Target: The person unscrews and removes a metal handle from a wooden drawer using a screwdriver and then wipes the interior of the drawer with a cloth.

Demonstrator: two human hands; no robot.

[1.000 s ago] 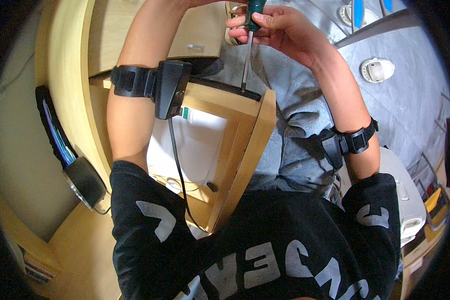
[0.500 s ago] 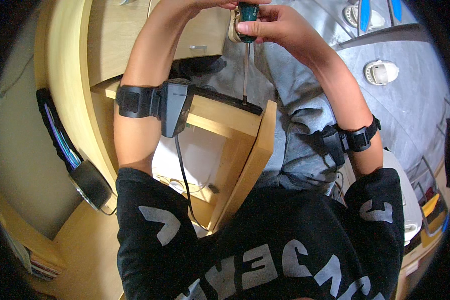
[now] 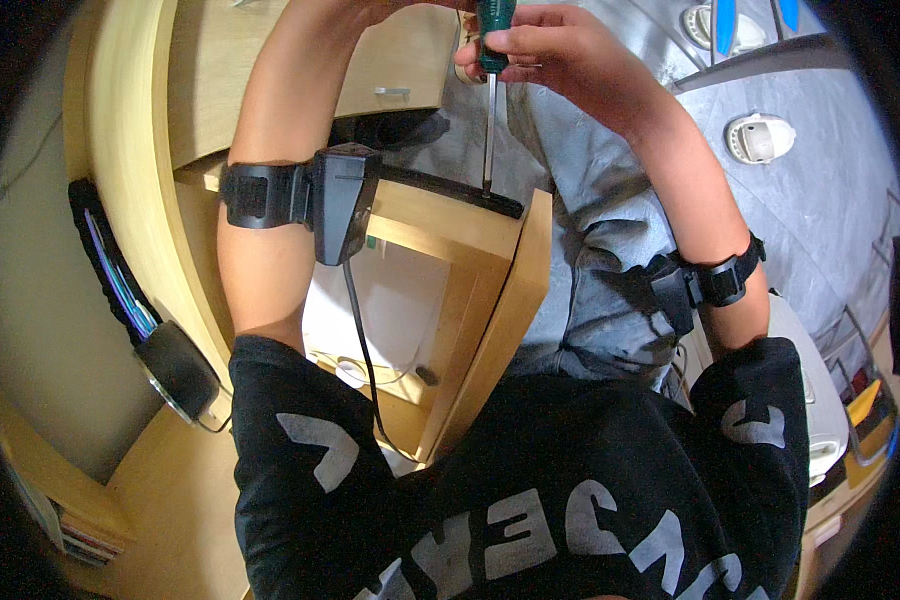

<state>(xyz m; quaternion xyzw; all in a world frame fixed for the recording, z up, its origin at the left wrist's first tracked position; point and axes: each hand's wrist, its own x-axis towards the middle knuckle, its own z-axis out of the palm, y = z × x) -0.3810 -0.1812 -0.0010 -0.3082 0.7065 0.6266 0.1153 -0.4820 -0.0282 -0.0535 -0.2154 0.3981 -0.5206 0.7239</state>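
My right hand (image 3: 570, 52) holds a screwdriver (image 3: 494, 35) by its green handle, the thumb lying across it and the fingers curled behind. The metal shaft points down, its tip at the black metal drawer rail (image 3: 440, 184) along the side of an open wooden drawer (image 3: 450, 232). At the upper edge, only a sliver of my left hand (image 3: 395, 8) shows beside the top of the handle; its fingers are cut off from view, so their grip cannot be made out. White papers (image 3: 390, 300) lie inside the drawer.
A wooden cabinet (image 3: 300, 90) with a small handle stands ahead on the left. My grey trousers (image 3: 610, 240) are right beside the drawer front (image 3: 490, 330). White round-ended objects (image 3: 760, 138) sit on the grey floor. A cable (image 3: 362, 340) hangs from the black device (image 3: 345, 205) on my left forearm.
The screwdriver has shifted slightly up with its tip still at the rail. My right hand's fingers have loosened and spread a little around the handle; the left hand moved slightly up and left.
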